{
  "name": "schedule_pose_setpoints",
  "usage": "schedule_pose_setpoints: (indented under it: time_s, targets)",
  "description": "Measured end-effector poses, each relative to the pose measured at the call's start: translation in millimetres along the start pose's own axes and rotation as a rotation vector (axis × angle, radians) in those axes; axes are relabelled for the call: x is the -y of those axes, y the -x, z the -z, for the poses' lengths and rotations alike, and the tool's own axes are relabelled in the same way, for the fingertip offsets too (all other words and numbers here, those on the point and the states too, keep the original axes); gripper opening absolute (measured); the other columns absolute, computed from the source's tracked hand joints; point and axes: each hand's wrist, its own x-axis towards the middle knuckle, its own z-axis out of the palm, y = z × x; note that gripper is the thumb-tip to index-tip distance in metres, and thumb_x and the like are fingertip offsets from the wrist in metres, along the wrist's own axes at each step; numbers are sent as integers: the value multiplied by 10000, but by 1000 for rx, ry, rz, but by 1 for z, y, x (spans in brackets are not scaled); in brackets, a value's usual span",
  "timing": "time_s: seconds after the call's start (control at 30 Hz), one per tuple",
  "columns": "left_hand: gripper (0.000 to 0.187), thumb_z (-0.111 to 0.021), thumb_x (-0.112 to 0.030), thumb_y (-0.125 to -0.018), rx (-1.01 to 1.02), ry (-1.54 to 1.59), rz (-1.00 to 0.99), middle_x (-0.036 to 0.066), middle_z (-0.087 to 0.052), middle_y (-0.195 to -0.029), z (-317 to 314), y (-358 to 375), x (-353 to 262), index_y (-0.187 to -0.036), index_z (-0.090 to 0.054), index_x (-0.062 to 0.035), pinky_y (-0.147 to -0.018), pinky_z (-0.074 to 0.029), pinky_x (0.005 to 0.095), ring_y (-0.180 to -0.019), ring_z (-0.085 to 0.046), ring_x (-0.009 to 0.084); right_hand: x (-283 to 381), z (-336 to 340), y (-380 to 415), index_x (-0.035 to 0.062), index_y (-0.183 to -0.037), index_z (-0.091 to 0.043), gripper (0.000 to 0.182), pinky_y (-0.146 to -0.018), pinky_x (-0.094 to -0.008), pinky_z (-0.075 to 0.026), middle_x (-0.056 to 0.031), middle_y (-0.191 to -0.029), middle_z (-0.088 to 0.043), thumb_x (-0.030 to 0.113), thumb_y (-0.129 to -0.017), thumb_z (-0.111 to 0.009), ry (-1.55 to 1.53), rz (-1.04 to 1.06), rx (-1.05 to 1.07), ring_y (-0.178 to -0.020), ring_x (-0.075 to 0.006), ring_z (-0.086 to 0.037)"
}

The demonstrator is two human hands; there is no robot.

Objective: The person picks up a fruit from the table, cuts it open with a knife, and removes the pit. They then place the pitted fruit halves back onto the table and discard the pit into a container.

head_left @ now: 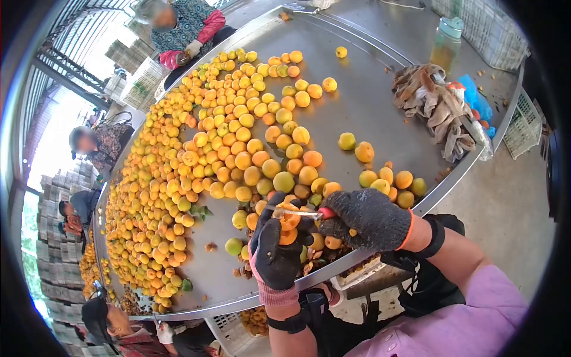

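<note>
L hand [276,253] clamped on halved apricot [289,221], R hand [369,219] gripping knife [300,212], at surface [369,101] 6 o'clock edge; cut looks part done, big pile [196,166] at 10 o'clock uncut

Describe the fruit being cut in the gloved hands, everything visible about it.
The fruit is a small orange apricot-like one, split open so its moist orange flesh shows. The left hand, in a dark glove, grips it from below above the metal table edge. The right hand, also gloved, holds a knife with a red handle, its thin blade lying across the top of the fruit. Whether a pit remains cannot be told.
</note>
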Motion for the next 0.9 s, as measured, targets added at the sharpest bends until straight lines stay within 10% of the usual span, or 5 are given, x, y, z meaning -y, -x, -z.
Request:
schedule_pose_setpoints:
  time_s: [0.07, 0.17, 0.27, 0.9]
  targets:
    - [437, -572, -157, -850, 63, -872, -309, 161, -558, -1143, 11, 1, 3, -1225, -456, 33, -656, -526, 276, -846, -622, 230, 2, -5, -1, 28, -969, -552, 296, -589, -391, -472, -157, -750, -589, 166, -729, -656, -3, -29, 30, -701, -337, -602]
    - [484, -572, -166, -839, 79, -991, -300, 141, -564, -1115, 16, 1, 0, -1256, -433, 34, -654, -523, 280, -844, -617, 221, 4, -11, 0, 46, -919, -579, 236, -568, -405, -464, -138, -677, -583, 200, -752, -645, -10, -62, 31, -657, -324, -599]
    - [452, -576, -40, -825, 9, -372, -32, 116, -599, -1028, 6, 6, -5, -1259, -452, -11, -664, -524, 261, -863, -616, 169, 5, -8, 1, 36, -855, -580, 229, -521, -392, -455, -148, -684, -579, 250, -797, -637, -28, -71, 17, -603, -331, -583]
    - [421, -603, -13, -732, -90, -654, -191, 97, -644, -832, 0, 9, -5, -1145, -544, 39, -508, -442, 186, -612, -585, 94, -1, -3, 13, 35, -926, -547, 222, -527, -387, -440, -152, -689, -572, 130, -748, -639, -231, -63, 127, -633, -341, -582]
